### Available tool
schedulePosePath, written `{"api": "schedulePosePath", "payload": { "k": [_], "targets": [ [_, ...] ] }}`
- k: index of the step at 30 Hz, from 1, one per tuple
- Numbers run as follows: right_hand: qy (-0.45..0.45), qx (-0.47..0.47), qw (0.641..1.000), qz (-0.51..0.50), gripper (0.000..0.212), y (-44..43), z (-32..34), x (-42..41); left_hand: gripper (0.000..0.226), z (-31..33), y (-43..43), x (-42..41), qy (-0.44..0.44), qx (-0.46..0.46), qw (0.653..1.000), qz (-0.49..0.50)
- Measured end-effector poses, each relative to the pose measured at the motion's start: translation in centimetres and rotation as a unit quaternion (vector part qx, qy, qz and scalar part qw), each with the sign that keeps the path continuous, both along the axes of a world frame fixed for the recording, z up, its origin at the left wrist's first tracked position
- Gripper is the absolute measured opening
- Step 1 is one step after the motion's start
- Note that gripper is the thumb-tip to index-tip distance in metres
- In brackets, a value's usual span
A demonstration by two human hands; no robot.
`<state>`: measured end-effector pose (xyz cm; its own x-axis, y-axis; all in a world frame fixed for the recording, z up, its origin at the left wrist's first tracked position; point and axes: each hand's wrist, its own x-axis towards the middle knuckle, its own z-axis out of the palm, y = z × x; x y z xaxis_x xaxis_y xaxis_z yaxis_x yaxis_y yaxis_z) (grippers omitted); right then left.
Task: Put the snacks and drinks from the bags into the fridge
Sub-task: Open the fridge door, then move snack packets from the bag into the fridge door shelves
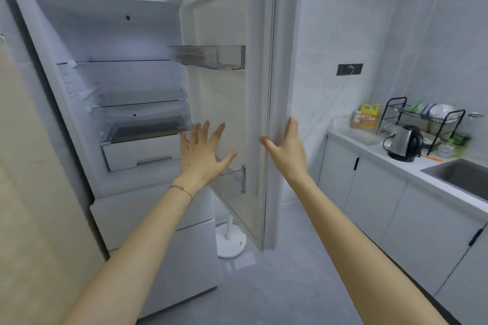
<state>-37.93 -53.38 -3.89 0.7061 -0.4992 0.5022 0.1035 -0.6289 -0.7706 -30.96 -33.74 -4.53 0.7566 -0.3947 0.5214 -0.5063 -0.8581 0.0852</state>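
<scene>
With the fridge (pixel 116 34) open, the right hand (pixel 286 150) presses straight fingers on the door (pixel 224 103) edge, likely steadying it wide, while the left hand (pixel 203 155) hovers splayed and empty; snacks, drinks and bags are out of view.

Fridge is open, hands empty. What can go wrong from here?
1. Right hand rests on the door edge close to the wall; pushing wider may pinch fingers.
2. A white stand sits near the door's bottom; it may get knocked.
3. No bags in view; the fridge may stand open while fetching.
</scene>
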Motion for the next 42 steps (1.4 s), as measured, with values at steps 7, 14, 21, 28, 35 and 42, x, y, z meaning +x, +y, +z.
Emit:
{"api": "schedulePosePath", "payload": {
  "k": [7, 14, 21, 28, 35, 42],
  "targets": [
    [0.054, -0.013, 0.996, -0.066, 0.082, -7.3, 0.2, 1.4, 0.092, -1.3, -3.9, 1.6, -0.028, 0.069, 0.997, -0.028],
    [0.083, -0.02, 0.992, -0.089, 0.08, -11.7, 1.4, 3.6, 0.095, -0.9, -6.0, 3.6, -0.022, 0.065, 0.997, -0.033],
    [0.067, -0.039, 0.988, -0.131, 0.081, -12.5, 0.2, 3.6, 0.093, -0.7, -6.3, 5.4, -0.023, 0.054, 0.996, -0.063],
    [0.154, -0.19, 0.948, -0.203, 0.092, -10.7, -0.8, 1.0, 0.077, -0.5, -9.3, 6.2, -0.044, 0.029, 0.987, -0.155],
    [0.267, -0.222, 0.908, -0.233, 0.094, -7.9, -2.1, -3.5, 0.078, -2.2, -11.8, 6.8, -0.012, 0.051, 0.971, -0.232],
    [0.314, -0.216, 0.865, -0.326, 0.09, -5.7, -4.1, -8.9, 0.087, -4.3, -13.6, 3.5, -0.057, 0.065, 0.931, -0.356]
  ]
}}
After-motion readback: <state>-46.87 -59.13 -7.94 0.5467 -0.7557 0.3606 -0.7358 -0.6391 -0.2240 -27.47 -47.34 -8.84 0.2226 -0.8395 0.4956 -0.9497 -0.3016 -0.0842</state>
